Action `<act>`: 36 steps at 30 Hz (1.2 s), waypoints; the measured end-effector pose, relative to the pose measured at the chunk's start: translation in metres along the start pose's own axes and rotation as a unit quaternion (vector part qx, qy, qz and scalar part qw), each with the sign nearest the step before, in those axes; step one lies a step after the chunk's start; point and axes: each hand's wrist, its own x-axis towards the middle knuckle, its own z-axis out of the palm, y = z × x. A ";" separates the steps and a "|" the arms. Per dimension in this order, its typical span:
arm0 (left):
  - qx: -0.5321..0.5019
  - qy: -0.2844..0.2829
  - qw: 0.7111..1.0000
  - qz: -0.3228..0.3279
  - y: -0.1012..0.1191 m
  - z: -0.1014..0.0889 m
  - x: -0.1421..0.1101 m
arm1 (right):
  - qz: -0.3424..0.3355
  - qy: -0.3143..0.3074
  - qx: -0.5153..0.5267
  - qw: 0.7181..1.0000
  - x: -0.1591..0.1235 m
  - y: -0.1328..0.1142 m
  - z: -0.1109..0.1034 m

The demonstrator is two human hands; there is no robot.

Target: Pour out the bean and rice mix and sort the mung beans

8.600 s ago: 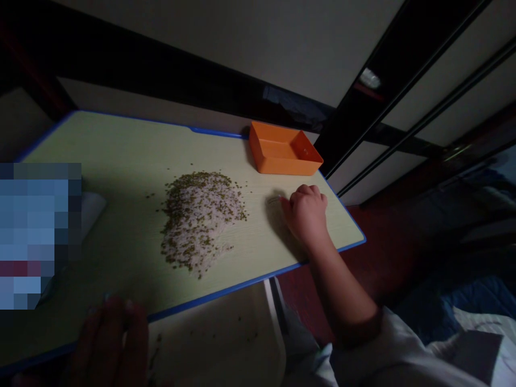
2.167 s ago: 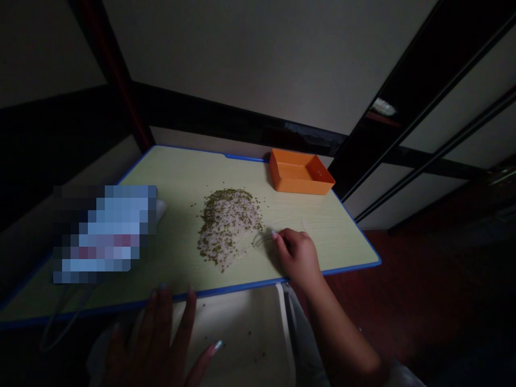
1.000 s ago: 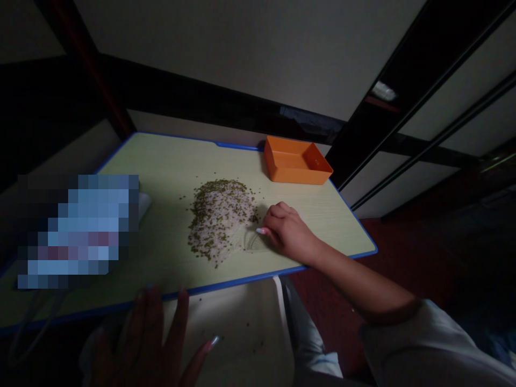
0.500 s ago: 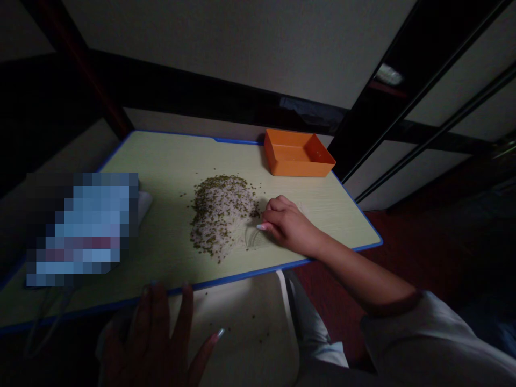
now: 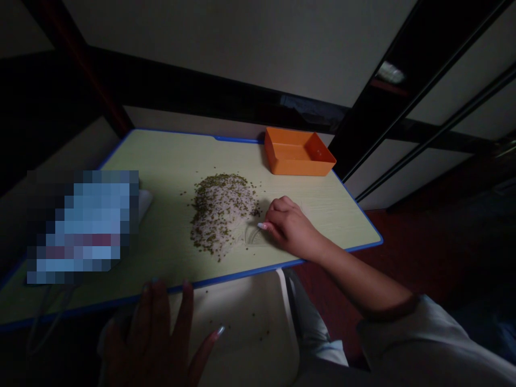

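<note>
A pile of white grains mixed with small green beans (image 5: 222,212) lies in the middle of a pale folding table (image 5: 173,177) with a blue edge. My right hand (image 5: 288,226) rests on the table just right of the pile, fingers curled, one fingertip touching the grains at the pile's right edge. A thin trail of white grains curves beside that fingertip. My left hand (image 5: 161,338) lies flat below the table's near edge, fingers spread, on a white cloth with scattered beans. An orange tray (image 5: 298,153) stands at the table's far right corner.
A blurred blue object (image 5: 83,226) covers the table's left part, with something white (image 5: 144,200) beside it. A pale wall with a dark horizontal beam is behind, and dark slanted bars (image 5: 403,97) stand at the right. The room is dim.
Over the last second my right hand stayed at the pile's right edge, shifting only slightly. Earlier it was further right, near the tray. My left hand barely moved.
</note>
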 end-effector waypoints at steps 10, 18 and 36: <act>0.006 0.004 1.000 0.003 -0.002 0.001 0.000 | -0.022 -0.028 0.050 0.998 -0.006 -0.018 0.008; -0.003 -0.015 1.000 0.004 0.000 -0.004 0.001 | -0.024 -0.093 0.069 0.993 0.001 -0.027 0.004; -0.003 0.039 0.999 0.002 -0.002 0.005 -0.002 | 0.098 0.021 0.000 0.995 -0.017 -0.003 -0.002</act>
